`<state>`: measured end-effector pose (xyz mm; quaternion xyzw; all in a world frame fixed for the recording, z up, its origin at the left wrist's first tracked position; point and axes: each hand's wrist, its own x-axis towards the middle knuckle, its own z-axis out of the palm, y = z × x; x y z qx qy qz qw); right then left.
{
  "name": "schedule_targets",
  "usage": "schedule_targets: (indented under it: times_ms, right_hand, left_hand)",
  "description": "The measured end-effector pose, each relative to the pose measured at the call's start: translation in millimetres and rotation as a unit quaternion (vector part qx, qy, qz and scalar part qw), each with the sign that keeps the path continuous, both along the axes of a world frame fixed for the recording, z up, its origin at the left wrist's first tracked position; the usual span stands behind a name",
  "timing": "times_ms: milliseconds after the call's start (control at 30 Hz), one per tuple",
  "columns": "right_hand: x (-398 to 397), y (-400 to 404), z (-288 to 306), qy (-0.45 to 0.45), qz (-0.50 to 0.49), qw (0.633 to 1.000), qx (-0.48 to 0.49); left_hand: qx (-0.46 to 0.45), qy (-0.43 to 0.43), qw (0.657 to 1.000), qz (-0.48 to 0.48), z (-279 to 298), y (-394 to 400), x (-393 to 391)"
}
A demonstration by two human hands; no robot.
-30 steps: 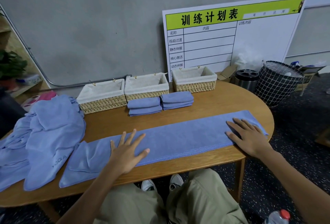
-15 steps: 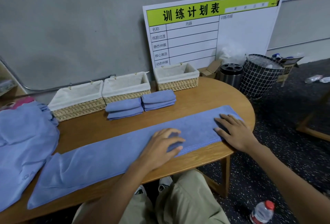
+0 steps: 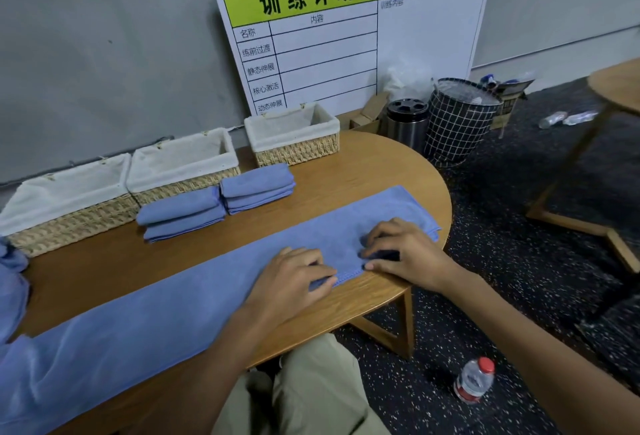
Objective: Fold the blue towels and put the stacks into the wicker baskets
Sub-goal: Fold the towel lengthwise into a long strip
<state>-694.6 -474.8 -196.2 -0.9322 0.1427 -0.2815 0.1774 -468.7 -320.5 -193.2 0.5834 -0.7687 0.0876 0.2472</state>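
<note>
Two hands rest on a long blue towel (image 3: 180, 299) that lies stretched lengthwise along the near edge of the wooden table (image 3: 381, 171). The left hand (image 3: 294, 282) has its fingers (image 3: 320, 270) curled down onto the cloth at the stitched near hem, the fabric bunched slightly beneath them; it appears to pinch the towel there. The right hand (image 3: 405, 251) sits just to the right of the left, its fingertips (image 3: 369, 265) bent and pressing into the towel, with a small dark fold gathered under them, so it also seems to grasp the cloth. Beyond the right hand, the towel's right end reaches nearly to the rounded edge of the table. To the left of the left hand the towel runs on, widening, out to the picture's lower left corner.

Farther from the person than the fingers lie two stacks of folded blue towels, the left stack (image 3: 181, 214) and the right stack (image 3: 258, 187), touching side by side. Behind them stand three wicker baskets with white liners: the left basket (image 3: 65, 223), the middle basket (image 3: 187, 188) and the right basket (image 3: 298, 152), none showing any towel inside. Far left of the hands, a heap of unfolded blue cloth (image 3: 12, 282) shows at the picture's edge.

On the floor to the right of the right forearm stands a plastic bottle (image 3: 474, 381) with a red cap. A white board (image 3: 426, 43) with a green header leans on the wall.
</note>
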Motion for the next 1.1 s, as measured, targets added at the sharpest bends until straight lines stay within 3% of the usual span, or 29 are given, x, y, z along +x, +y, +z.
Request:
schedule_targets:
  times_ms: [100,233,367,467,833,1000,1100]
  right_hand:
    - [2.0,2.4,-1.0,-0.002,0.007,1.0,-0.022]
    - [7.8,7.7,-2.3,0.036,-0.011,0.995,-0.088]
    - [1.2,6.3,-4.8,-0.014,-0.038,0.991,-0.126]
    - [-7.5,1.8,-9.4,-0.025,-0.04,0.989,-0.139]
    - [-37.5,-17.2,-2.1,0.01,-0.046,0.994,-0.099]
    - [-46.2,-13.3,9.0,0.043,-0.095,0.989,-0.102]
    - [-19.6,10.9,17.0,0.008,-0.081,0.994,-0.077]
  left_hand:
    - [-0.004,-0.035,0.999,0.0,5.9,0.0,-4.8]
    - [-0.001,0.001,1.0,0.013,9.0,2.0,-4.9]
    - [-0.006,0.011,1.0,0.007,9.2,10.1,-0.9]
    - [0.043,0.026,0.999,-0.008,3.7,16.5,3.6]
    - [0.043,0.022,0.999,0.015,4.9,21.3,0.3]
    - [0.085,0.057,0.995,0.011,4.4,21.0,-4.4]
    - [0.104,0.102,0.989,-0.013,3.5,31.2,-2.3]
